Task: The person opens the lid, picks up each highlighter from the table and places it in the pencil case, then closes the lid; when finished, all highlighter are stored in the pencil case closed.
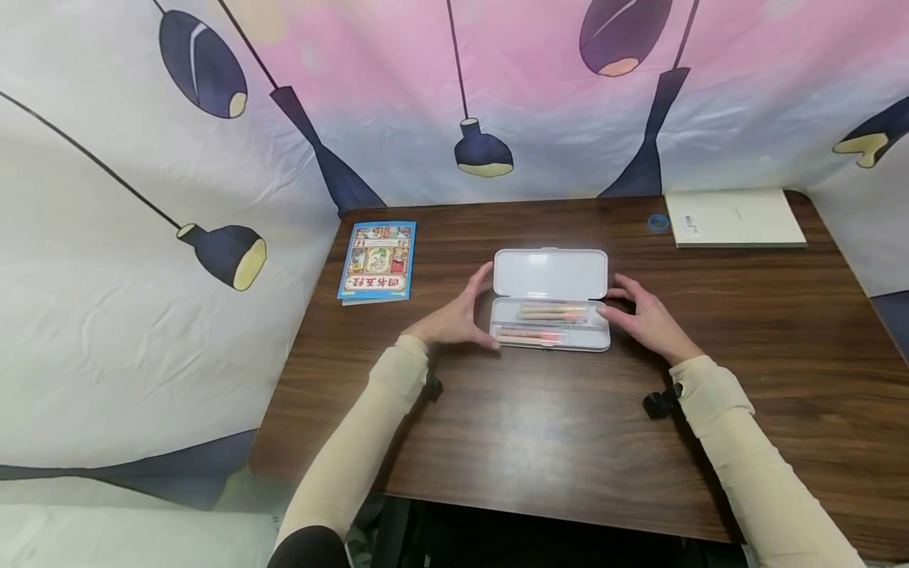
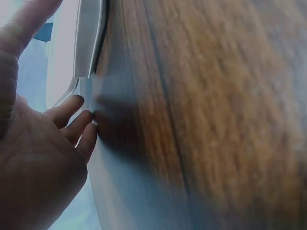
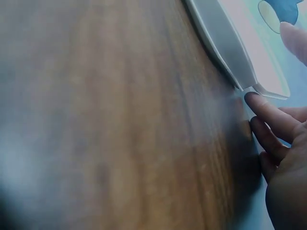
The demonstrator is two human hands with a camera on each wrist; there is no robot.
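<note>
A white pencil case (image 1: 551, 298) lies with its lid up on the brown table. Inside it are two bundles of slim sticks with pinkish ends, the upper bundle (image 1: 552, 313) in the back part and the lower bundle (image 1: 529, 336) at front left. My left hand (image 1: 457, 317) is spread around the case's left side, thumb near the front corner. On the other side, my right hand (image 1: 649, 322) has its thumb at the right edge and its fingers by the hinge. Both wrist views show extended, slightly bent fingers right beside the case's end, none wrapped round it.
A blue-bordered booklet (image 1: 377, 260) lies at the back left, on top of another sheet. At the back right are a blue ring (image 1: 658, 223), like a tape roll, and a cream book (image 1: 738, 219). A printed curtain (image 1: 419, 87) hangs behind the table.
</note>
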